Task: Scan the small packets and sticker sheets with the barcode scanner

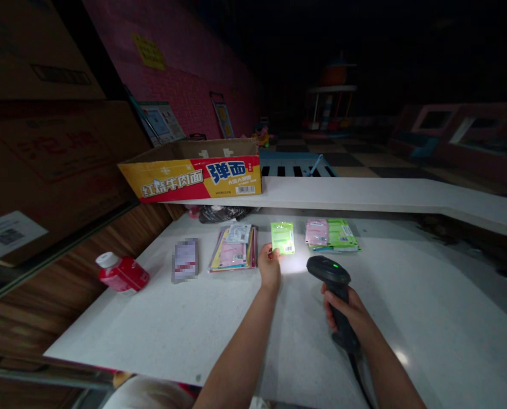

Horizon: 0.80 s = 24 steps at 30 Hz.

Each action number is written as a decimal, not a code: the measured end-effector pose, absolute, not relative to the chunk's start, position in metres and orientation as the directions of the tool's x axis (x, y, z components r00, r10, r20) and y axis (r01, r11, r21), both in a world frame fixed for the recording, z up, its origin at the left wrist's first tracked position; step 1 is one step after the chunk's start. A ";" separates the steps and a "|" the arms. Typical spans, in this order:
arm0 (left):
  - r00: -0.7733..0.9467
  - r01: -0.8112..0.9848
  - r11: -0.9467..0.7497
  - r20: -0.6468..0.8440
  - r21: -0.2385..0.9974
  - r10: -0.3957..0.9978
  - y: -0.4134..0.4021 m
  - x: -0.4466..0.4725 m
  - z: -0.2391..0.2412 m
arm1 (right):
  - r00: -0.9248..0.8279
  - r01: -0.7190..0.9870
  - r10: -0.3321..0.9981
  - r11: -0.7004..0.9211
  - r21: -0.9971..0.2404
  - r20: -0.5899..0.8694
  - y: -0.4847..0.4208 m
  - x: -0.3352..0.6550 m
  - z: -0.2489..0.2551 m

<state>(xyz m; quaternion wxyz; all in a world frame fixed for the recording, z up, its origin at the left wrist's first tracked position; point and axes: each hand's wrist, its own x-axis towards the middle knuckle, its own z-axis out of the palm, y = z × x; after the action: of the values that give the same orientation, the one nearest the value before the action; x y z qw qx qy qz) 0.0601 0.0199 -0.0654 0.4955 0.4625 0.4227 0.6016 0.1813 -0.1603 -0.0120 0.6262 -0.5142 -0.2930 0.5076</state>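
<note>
My left hand (271, 266) pinches the lower left edge of a bright green packet (282, 237), whose printed face with a small barcode shows. A black barcode scanner (330, 272) is in my right hand (347, 309), fingers wrapped round its handle. Its green light is on, and its head points toward the packet, with a bright patch of light on the table just below it. Left of my left hand lies a pile of flat packets (234, 250) with a pink one near the top. To the right is a second pile, of green and pink packets (333, 234).
A red bottle with a white cap (124, 274) lies on the table (151, 329) at left, near a blurred-out flat item (185, 260). An open noodle carton (202, 173) sits on the raised white ledge (342, 193). Brown cartons (53, 153) are stacked at far left.
</note>
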 end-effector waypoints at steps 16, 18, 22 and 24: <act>-0.032 -0.250 -0.160 0.157 0.955 0.987 0.021 0.061 -0.069 | 0.406 -0.412 0.893 -0.011 -0.911 -0.194 -0.148 0.192 -0.018; -0.010 -0.224 -0.159 0.161 0.962 0.987 0.016 0.062 -0.067 | 0.424 -0.431 0.882 -0.005 -0.902 -0.207 -0.146 0.194 -0.019; 0.041 -0.092 -0.227 0.232 0.969 0.972 0.002 0.054 -0.050 | 0.447 -0.442 0.865 -0.008 -0.897 -0.228 -0.146 0.195 -0.023; 0.003 0.004 -0.289 0.289 0.957 0.957 -0.004 0.041 -0.035 | 0.444 -0.446 0.867 -0.007 -0.895 -0.228 -0.145 0.196 -0.026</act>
<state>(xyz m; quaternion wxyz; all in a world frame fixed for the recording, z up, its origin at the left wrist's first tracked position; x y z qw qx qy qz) 0.0411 -0.0035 -0.0348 0.4210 0.5695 0.4221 0.5659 0.1955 -0.1451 -0.0263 0.6746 -0.5165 -0.2038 0.4865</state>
